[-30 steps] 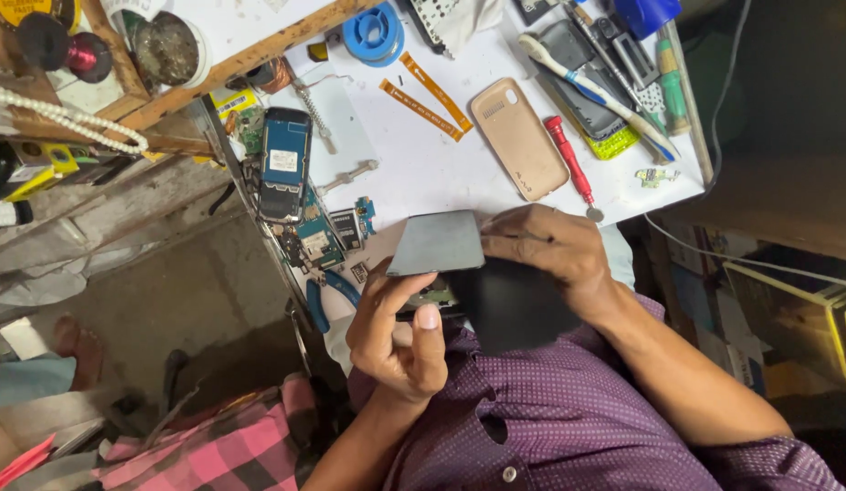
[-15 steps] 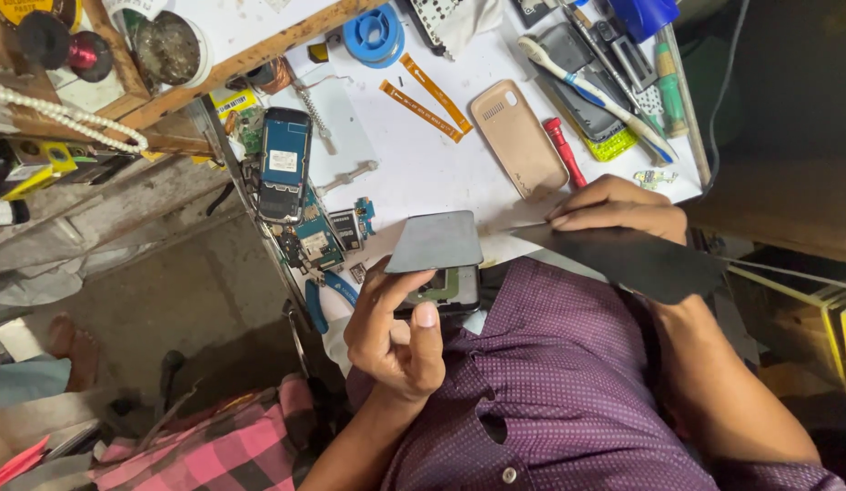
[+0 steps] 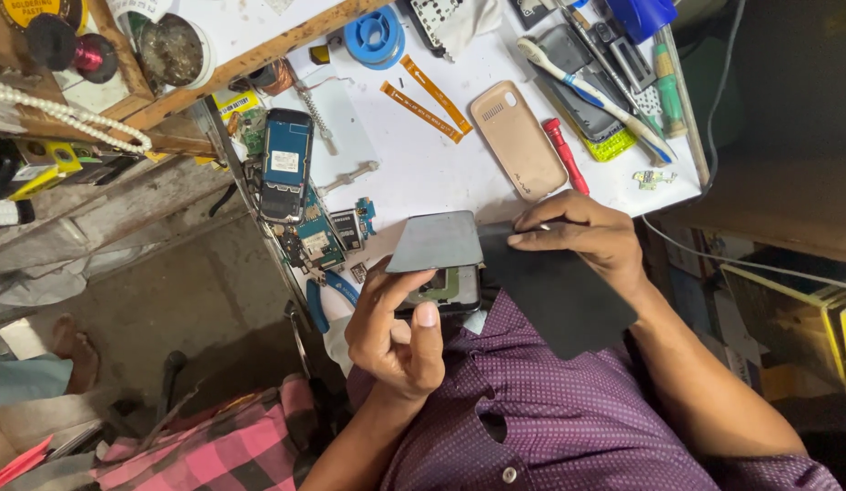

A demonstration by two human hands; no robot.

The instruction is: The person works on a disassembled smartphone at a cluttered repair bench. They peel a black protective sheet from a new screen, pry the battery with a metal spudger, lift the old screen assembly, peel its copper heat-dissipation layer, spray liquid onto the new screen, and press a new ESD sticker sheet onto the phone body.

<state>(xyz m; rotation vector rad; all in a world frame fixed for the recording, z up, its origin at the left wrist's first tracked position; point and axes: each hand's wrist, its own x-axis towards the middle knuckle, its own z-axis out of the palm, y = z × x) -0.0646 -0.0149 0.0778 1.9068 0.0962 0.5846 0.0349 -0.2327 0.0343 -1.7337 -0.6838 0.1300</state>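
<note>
My left hand (image 3: 396,341) grips a small phone (image 3: 446,286) just above my lap, thumb along its lower edge. A flat grey panel (image 3: 437,242) lies tilted over the phone's top. My right hand (image 3: 582,238) rests with fingers together on a black sheet (image 3: 569,305) draped over my purple shirt. Its fingertips touch the panel's right edge. Whether something thin is pinched in them is unclear.
The white bench (image 3: 423,173) holds a beige phone cover (image 3: 517,141), a red screwdriver (image 3: 566,155), orange flex strips (image 3: 428,100), a toothbrush (image 3: 591,91), a blue tape roll (image 3: 375,38) and a dark opened phone (image 3: 287,164) with circuit boards (image 3: 327,236). A wooden shelf edge (image 3: 250,59) crosses upper left.
My right hand swung out to the right with the black sheet, then came back left to the grey panel's edge. My left hand has kept hold of the phone.
</note>
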